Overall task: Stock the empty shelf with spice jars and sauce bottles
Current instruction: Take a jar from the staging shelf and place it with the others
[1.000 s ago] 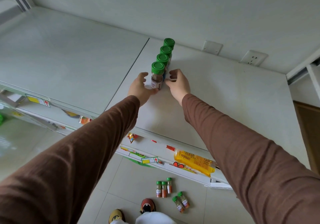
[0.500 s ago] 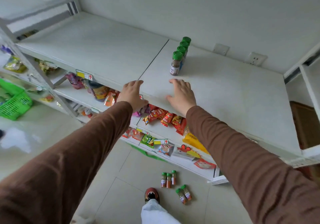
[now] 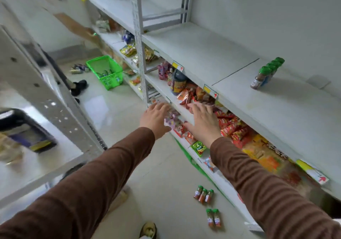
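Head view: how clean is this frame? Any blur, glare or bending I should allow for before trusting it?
Head view: motion blur smears the left side, especially the metal upright and dark crate; the green-capped jars on the shelf are soft, labels unreadable. Wide-angle distortion bows the shelf edges. Glare on the floor tiles. Light is flat, shadows faint. Both hands read clearly, open and empty.

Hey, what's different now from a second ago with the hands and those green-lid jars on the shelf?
Both hands let go of the front jar and pulled back off the shelf: the left hand and right hand now hang open and empty in front of the snack shelf below. The row of green-lidded spice jars stayed put on the top shelf, and the jars on the floor are untouched.
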`<action>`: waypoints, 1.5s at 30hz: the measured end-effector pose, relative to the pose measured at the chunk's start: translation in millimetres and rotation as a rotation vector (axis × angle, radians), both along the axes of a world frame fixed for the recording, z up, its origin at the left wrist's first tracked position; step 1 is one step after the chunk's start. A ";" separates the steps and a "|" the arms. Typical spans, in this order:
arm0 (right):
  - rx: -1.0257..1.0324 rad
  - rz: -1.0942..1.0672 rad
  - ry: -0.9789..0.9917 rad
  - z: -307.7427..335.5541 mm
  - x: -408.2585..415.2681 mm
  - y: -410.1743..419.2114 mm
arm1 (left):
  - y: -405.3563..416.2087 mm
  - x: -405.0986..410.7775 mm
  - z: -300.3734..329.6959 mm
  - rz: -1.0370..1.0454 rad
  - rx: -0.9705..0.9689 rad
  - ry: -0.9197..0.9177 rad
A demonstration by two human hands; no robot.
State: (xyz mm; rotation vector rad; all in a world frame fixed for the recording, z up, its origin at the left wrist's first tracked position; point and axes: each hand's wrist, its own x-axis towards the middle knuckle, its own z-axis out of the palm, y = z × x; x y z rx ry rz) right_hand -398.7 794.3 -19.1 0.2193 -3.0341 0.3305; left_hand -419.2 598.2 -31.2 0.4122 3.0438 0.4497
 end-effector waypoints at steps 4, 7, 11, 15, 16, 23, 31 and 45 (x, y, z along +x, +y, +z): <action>-0.038 0.118 -0.039 -4.6 35.1 -63.2 | -59.8 62.5 -0.7 0.133 -0.016 -0.046; -0.046 0.225 -0.046 -7.5 63.6 -114.1 | -102.4 107.7 -1.2 0.209 -0.018 -0.057; -0.038 0.335 -0.079 -12.1 99.5 -181.8 | -163.3 161.7 -1.9 0.304 -0.012 -0.033; -0.047 0.426 -0.079 -11.0 137.6 -260.6 | -242.8 214.3 2.4 0.391 0.016 -0.024; -0.043 0.446 -0.067 -10.1 147.6 -282.3 | -264.4 227.5 2.1 0.411 0.024 -0.017; -0.101 0.552 -0.118 -20.6 210.6 -429.8 | -408.2 305.4 -4.1 0.514 0.043 -0.030; -0.213 0.702 -0.137 -25.0 236.1 -573.1 | -530.7 343.2 -7.1 0.695 0.030 -0.024; -0.496 0.480 -0.460 -58.4 238.4 -794.4 | -711.5 353.6 -26.9 0.814 0.119 -0.076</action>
